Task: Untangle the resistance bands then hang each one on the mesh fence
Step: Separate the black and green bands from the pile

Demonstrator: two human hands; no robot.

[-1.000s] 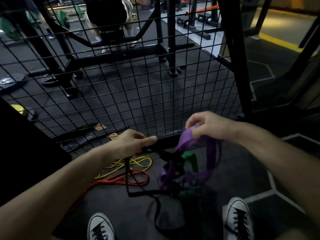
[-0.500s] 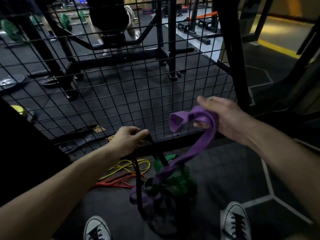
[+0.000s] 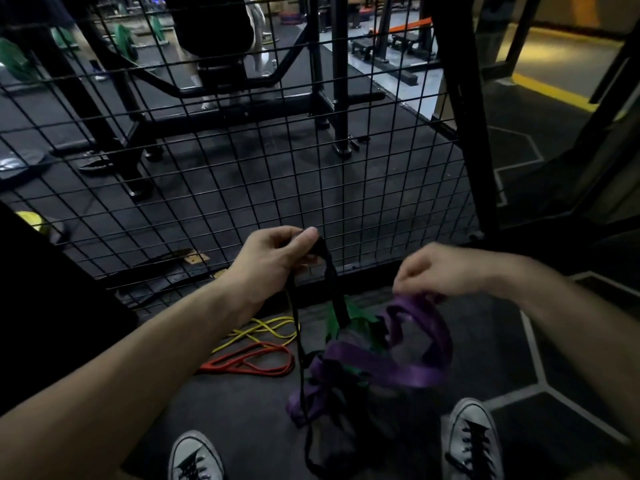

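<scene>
My left hand grips the top of a black band and holds it up in front of the mesh fence. Below it the black band hangs down into a tangle with a wide purple band and a green band. Over to the right, my right hand pinches the upper loop of the purple band with curled fingers. That hand is blurred. The knot of bands hangs just above the floor between my two shoes.
A yellow band and a red band lie loose on the dark floor at the fence's foot. A thick black post ends the fence on the right. Gym racks and a person stand behind the mesh. My shoes are at the bottom.
My right hand has dropped from chest height down to the right, and the purple loop has come down with it. My left hand has risen slightly, still holding the black band.
</scene>
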